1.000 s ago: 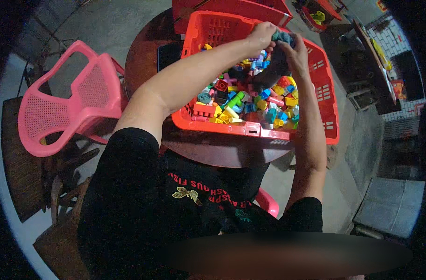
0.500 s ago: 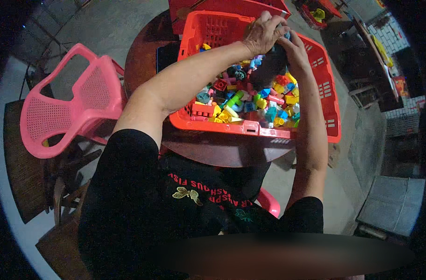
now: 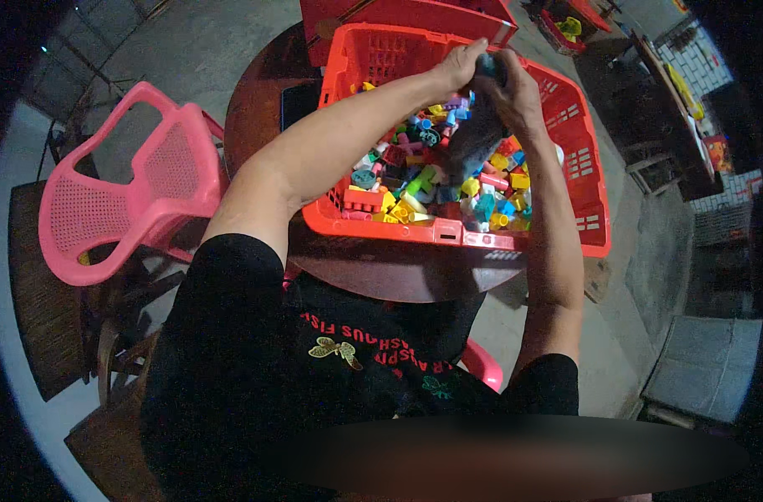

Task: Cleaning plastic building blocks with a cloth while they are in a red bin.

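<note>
Pink chair [image 3: 164, 159] at far left; then, above the red basket [image 3: 356, 227] of toy bricks [image 3: 484, 207], left hand [image 3: 461, 67] against a dark teal piece [image 3: 486, 64] (fingers hidden, grip impossible to tell), right hand [image 3: 518, 94] closed on its other side.

2 hands [image 3: 462, 67], 1 round table [image 3: 381, 276], 1 pink chair [image 3: 168, 159] at left, 1 block basket [image 3: 381, 227], blocks [image 3: 484, 207] too jumbled to count

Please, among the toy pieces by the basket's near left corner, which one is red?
The long studded brick, lying just beyond the pink piece and left of the yellow blocks; its red colour sets it apart from both.
</note>
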### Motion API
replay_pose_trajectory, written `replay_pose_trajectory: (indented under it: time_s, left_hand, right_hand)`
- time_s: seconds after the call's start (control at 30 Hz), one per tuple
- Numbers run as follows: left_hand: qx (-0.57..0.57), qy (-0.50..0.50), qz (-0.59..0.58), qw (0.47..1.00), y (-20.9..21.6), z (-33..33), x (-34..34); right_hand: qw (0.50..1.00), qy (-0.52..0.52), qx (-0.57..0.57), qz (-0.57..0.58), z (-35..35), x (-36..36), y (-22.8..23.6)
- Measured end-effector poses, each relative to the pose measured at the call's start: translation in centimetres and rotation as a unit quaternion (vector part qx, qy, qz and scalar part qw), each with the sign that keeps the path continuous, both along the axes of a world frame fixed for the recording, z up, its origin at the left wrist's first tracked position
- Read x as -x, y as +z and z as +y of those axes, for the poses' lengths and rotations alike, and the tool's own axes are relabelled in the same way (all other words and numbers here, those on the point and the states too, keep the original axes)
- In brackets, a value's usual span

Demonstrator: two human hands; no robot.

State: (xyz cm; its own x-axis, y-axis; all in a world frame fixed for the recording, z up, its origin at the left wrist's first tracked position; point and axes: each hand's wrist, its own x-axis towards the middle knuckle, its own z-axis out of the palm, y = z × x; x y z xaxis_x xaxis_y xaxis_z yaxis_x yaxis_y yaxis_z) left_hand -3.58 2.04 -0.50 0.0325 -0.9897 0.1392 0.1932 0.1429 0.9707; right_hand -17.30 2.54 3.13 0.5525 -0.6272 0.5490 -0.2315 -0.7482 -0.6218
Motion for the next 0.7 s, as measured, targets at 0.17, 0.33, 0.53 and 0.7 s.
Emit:
replay_pose_trajectory:
  time_s: [0.17, 0.33, 0.53, 0.7]
  left_hand:
    - [-0.175, -0.054, 0.025, 0.983, 0.9, 0.6, 0.9]
    - [0.155, 0.143, -0.189, 0.959, 0.1, 0.2, 1.0]
    - [0.438, 0.225, -0.382, 0.782, 2.4, 1.2, 1.5]
    - [0.49, 0.189, -0.383, 0.76, 2.8, 1.2, 0.8]
  right_hand:
    - [0.983, -0.059, 0.171, 0.025, -2.2, 1.1, -0.8]
    - [0.98, -0.025, -0.164, -0.111, -1.3, 0.1, -0.7]
    - [0.861, 0.066, -0.451, -0.225, -2.4, 1.8, -1.0]
    - [0.874, 0.085, -0.453, -0.153, -3.1, 2.2, -1.5]
